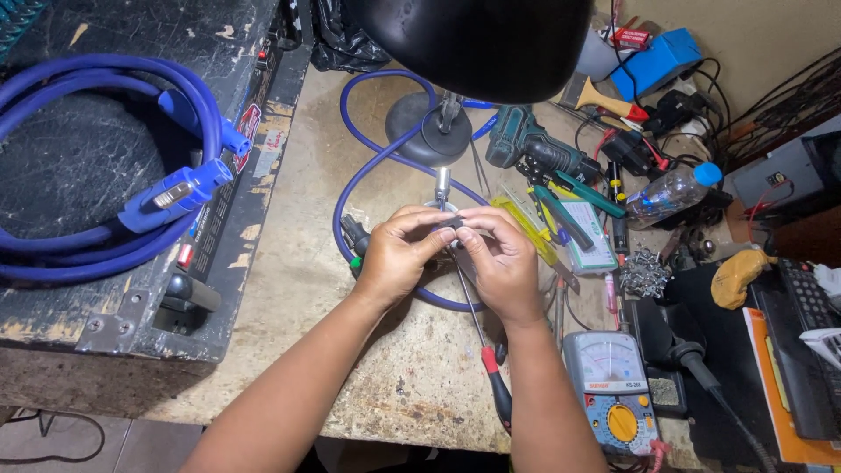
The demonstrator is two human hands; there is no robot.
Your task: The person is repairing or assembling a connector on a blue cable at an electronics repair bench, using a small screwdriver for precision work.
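I see left hand (396,254) and right hand (501,261) meeting over worn beige counter (289,263), fingers of both pinched closed on small dark metal-tipped connector (447,221) at end of thin blue cable (350,184), probably steadying it between them. Red-handled screwdriver (492,372) lies beneath. Analog multimeter with yellow dial (613,390) near right forearm. No containers in use; clear plastic bottle with blue cap (670,191) lies sideways, contents unclear.

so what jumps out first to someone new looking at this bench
Two hands, left hand and right hand, meet at the bench's middle, pinching a small dark part. A thick blue cable lies coiled on the black case at left, and a big black lamp shade looms at top centre.
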